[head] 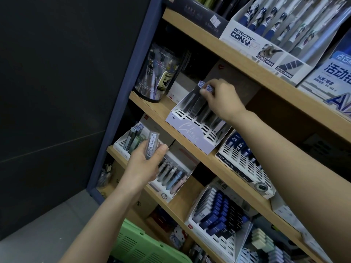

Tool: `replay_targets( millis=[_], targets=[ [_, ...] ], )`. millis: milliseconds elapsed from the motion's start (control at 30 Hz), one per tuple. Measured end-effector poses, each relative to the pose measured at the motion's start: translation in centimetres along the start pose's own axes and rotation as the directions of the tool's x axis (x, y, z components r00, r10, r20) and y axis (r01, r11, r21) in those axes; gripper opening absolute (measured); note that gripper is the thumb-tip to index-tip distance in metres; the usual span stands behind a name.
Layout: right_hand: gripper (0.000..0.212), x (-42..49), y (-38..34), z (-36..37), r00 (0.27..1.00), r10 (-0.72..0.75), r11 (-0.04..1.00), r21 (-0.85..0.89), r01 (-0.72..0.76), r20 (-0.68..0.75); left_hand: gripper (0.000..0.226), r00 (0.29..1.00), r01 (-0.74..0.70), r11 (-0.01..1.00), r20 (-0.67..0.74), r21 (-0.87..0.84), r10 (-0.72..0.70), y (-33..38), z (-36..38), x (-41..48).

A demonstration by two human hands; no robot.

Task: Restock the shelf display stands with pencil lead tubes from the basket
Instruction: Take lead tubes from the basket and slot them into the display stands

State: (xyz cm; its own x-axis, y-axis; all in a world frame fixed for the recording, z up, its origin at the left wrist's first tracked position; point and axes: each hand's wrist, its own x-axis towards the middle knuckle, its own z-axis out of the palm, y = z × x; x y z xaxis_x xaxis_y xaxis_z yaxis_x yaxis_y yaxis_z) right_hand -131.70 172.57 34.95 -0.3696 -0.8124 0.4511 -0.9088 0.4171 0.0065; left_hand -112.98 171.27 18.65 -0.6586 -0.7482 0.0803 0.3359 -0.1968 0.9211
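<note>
While the left hand (146,164) grips clear grey plastic lead tubes (152,142) in curled fingers, the right hand (222,99) pinches a purple-capped tube (209,88) — at the top of the white slotted cardboard stand (191,130).

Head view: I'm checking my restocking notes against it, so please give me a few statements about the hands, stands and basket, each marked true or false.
1. The right hand pinches purple-capped tubes at the top of the white slotted stand. True.
2. The left hand holds nothing. False: it grips a clear tube with a barcode label.
3. The green basket sits on the top shelf. False: it is at the bottom of the view, below the left arm.
4. The blue HB packs stand on a lower shelf than the white slotted stand. True.
</note>
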Motion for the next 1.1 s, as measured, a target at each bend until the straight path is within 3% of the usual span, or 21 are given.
replay_targets(
  millis=[133,367,767,833,900,967,1033,1100],
  targets=[
    [0.02,-0.1,0.5,-0.2,0.985,0.039,0.995,0.096,-0.024,-0.165,0.015,1.0,0.007,1.0,-0.006,0.021,-0.007,0.1,0.0,0.1],
    [0.017,0.1,0.9,-0.5,0.979,0.095,0.993,0.087,-0.08,-0.181,0.015,1.0,0.018,0.999,-0.014,0.038,-0.017,-0.2,0.0,0.2],
    [0.032,-1.1,0.5,1.0,0.982,0.026,0.999,-0.034,-0.033,-0.188,0.018,0.999,0.037,0.999,0.006,0.018,-0.038,0.3,0.1,-0.1],
    [0.035,-2.3,-0.1,1.4,0.97,0.009,0.999,-0.035,-0.018,-0.244,0.017,0.998,0.053,0.998,0.016,0.019,-0.053,0.4,0.2,-0.2],
    [0.029,-4.1,-1.4,1.7,0.95,-0.003,0.997,0.07,0.026,-0.313,0.014,0.998,0.061,0.998,0.032,0.03,-0.062,0.3,0.2,-0.3],
    [0.023,-6.2,-3.1,2.1,0.967,-0.007,0.97,0.233,0.069,-0.256,0.013,0.996,0.067,0.996,0.049,0.052,-0.069,0.2,0.2,-0.3],
    [0.026,-8.5,-4.7,2.5,0.999,-0.017,0.95,0.312,0.029,-0.041,0.011,0.995,0.073,0.993,0.067,0.097,-0.079,0.1,0.1,-0.2],
    [0.029,-10.3,-5.6,3.2,0.983,-0.033,0.934,0.356,-0.034,0.183,0.006,0.992,0.069,0.987,0.094,0.142,-0.083,0.1,0.2,-0.3]
  ],
)
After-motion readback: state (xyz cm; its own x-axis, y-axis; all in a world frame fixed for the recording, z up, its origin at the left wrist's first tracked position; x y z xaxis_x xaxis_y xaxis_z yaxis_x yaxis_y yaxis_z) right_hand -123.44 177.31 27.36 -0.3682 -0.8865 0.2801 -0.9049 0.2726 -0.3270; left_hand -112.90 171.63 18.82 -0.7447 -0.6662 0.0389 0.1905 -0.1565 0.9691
